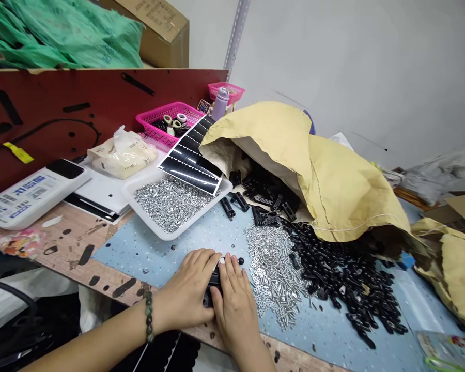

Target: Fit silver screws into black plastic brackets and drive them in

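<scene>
My left hand (188,289), with a dark beaded bracelet on its wrist, curls around the left side of a black plastic part (214,279) at the table's front edge. My right hand (235,299) grips the same part from the right, its fingers laid over it and its thumb near the left thumb. Most of the part is covered by the hands, so its full shape stays hidden. Just right of my hands lie heaps of silver screws (284,289) and small flat metal pieces (258,253). Beyond them spreads a pile of small black plastic parts (341,268).
A white tray (170,236) of tiny metal pieces stands behind my hands, under a black label sheet (196,155). A yellow sack (271,121) spills black parts. Farther back are a pink basket (155,135), a purple bottle (220,106) and a white box (34,194).
</scene>
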Demonstrator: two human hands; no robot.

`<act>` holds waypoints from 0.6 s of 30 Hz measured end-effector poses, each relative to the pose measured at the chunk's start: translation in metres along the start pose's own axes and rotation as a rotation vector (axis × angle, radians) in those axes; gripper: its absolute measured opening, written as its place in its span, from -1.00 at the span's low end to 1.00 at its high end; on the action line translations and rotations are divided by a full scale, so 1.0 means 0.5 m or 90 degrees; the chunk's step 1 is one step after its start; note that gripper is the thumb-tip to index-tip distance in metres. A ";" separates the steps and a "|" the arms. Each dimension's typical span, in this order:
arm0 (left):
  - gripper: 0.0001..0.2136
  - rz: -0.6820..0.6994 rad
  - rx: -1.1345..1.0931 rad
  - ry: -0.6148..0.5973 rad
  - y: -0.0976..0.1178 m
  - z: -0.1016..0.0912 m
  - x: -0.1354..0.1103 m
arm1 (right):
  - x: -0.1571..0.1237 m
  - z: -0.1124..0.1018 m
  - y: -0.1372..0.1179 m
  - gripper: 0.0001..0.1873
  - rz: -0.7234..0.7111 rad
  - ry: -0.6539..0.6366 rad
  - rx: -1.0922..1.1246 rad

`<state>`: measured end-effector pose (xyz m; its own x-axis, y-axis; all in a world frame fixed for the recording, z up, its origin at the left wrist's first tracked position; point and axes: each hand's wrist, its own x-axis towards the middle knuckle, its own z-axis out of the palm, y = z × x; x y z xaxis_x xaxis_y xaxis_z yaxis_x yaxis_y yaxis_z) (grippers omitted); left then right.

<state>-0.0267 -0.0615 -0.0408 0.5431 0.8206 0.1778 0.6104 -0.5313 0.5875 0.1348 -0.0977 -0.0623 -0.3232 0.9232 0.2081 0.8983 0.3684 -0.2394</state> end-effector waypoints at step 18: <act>-0.54 -0.096 -0.059 0.020 -0.002 -0.155 -0.191 | -0.009 -0.080 0.051 -0.56 0.190 0.136 0.345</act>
<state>-0.1239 -0.1229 0.0030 0.4311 0.8961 0.1058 0.6265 -0.3816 0.6796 0.1710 -0.0967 -0.0314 0.0339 0.9728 0.2290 0.6450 0.1537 -0.7486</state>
